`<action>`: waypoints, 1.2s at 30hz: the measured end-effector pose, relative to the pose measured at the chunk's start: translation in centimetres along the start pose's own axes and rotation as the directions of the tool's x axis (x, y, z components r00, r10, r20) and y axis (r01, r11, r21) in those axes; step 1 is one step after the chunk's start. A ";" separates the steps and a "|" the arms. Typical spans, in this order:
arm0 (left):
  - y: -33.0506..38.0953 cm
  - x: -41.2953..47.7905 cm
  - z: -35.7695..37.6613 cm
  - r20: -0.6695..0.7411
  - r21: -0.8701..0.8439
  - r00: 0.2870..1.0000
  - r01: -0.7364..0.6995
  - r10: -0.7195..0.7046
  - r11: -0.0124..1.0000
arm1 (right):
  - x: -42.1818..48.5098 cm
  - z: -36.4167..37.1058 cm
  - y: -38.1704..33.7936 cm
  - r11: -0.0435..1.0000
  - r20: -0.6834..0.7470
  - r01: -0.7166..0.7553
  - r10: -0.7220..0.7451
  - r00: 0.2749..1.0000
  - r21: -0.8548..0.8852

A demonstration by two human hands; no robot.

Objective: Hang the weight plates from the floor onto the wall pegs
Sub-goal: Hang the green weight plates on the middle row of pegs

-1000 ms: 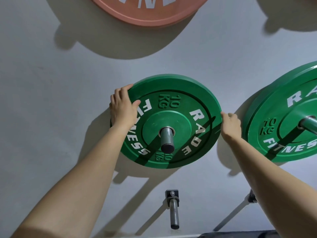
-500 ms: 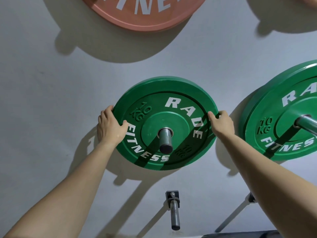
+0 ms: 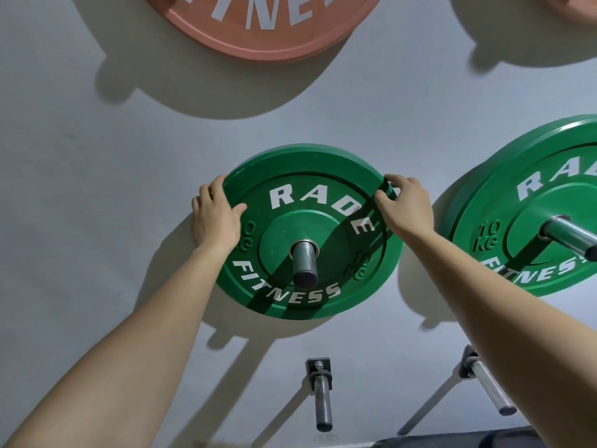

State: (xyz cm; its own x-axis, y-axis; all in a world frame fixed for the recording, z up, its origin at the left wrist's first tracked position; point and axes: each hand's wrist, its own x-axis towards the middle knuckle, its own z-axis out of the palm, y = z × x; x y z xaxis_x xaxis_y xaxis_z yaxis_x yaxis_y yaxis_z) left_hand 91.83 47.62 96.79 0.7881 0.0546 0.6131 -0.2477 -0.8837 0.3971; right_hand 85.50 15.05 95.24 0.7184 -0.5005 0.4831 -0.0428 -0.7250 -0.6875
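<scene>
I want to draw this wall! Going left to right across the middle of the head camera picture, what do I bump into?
left hand → middle green plate → right hand → other green plate

I've turned the green plate (image 3: 281,232) clockwise on its peg (image 3: 303,263), so RADE now reads across the top. My right hand (image 3: 403,211) has climbed to the upper-right rim.

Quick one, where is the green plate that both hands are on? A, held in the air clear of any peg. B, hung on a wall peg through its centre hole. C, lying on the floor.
B: the peg pokes out through the centre hole of the green plate, and the left hand and right hand grip its rim.
</scene>
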 end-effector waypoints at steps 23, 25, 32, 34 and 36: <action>-5.6 -4.4 3.2 0.044 -0.056 0.973 0.231 -0.229 0.971 | -2.8 3.7 4.0 0.893 0.187 -0.449 0.447 0.875 -0.033; -5.7 -4.7 3.4 0.052 -0.069 0.966 0.255 -0.252 0.964 | -2.9 3.5 3.8 0.907 0.174 -0.413 0.421 0.890 -0.082; -5.5 -4.6 3.2 0.035 -0.067 0.964 0.266 -0.264 0.962 | -2.8 3.1 3.7 0.915 0.180 -0.376 0.399 0.899 -0.148; -5.6 -4.2 3.1 0.031 -0.051 0.972 0.232 -0.231 0.971 | -3.0 3.1 3.9 0.912 0.186 -0.387 0.408 0.894 -0.138; -5.7 -3.8 2.9 0.035 -0.035 0.978 0.208 -0.207 0.977 | -3.2 3.0 4.1 0.906 0.195 -0.404 0.421 0.886 -0.122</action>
State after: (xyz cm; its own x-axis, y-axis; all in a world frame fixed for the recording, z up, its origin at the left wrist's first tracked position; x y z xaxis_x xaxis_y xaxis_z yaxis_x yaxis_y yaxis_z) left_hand 91.89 51.11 90.17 0.8415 0.2201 0.4934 -0.0980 -0.8359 0.5401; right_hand 85.14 15.15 89.25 0.7534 -0.6567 0.0327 -0.4140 -0.5124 -0.7524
